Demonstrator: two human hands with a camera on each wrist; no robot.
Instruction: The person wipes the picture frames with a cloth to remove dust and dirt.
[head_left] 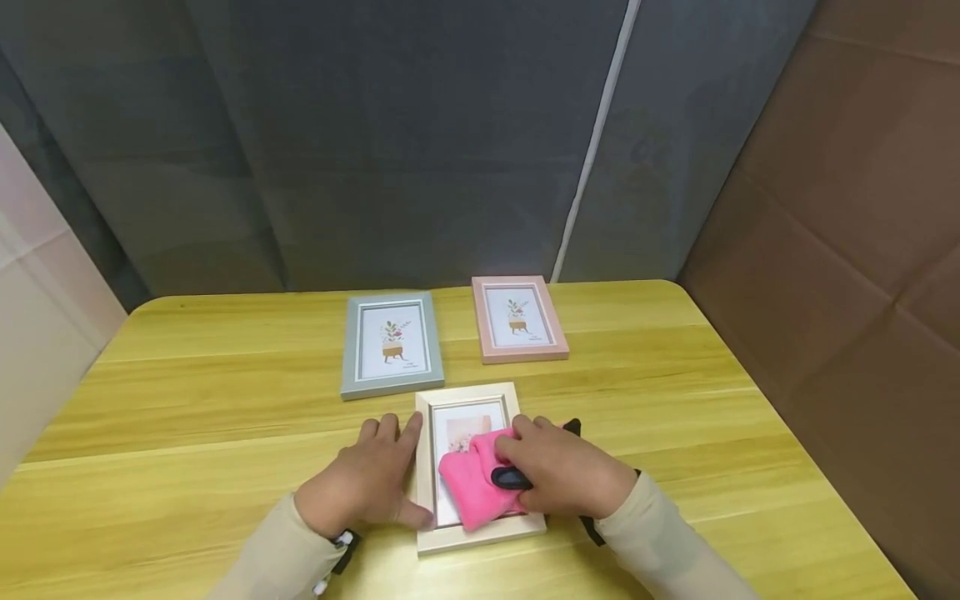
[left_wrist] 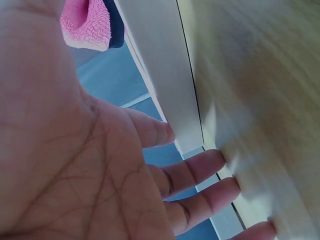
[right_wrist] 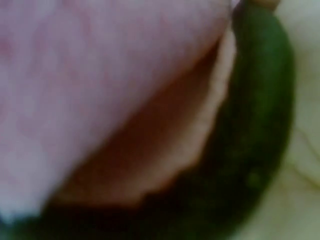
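Cloth (head_left: 474, 487), bright pink with dark edging, is bunched in the grip of a person's right hand (head_left: 562, 467) and covers part of a cream picture frame (head_left: 487, 542). The left hand (head_left: 367, 479), fingers extended, touches the frame's left side (thumb near the lower corner). Beyond, a gray frame (head_left: 393, 343) and a pink frame (head_left: 520, 318) lie face up, apart, on a wood-grain table (head_left: 697, 433).

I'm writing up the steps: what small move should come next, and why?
Probably slide the pink cloth up the cream frame: the right hand grips the cloth over the picture, whose far part lies uncovered, and the left hand touches the frame's left side.
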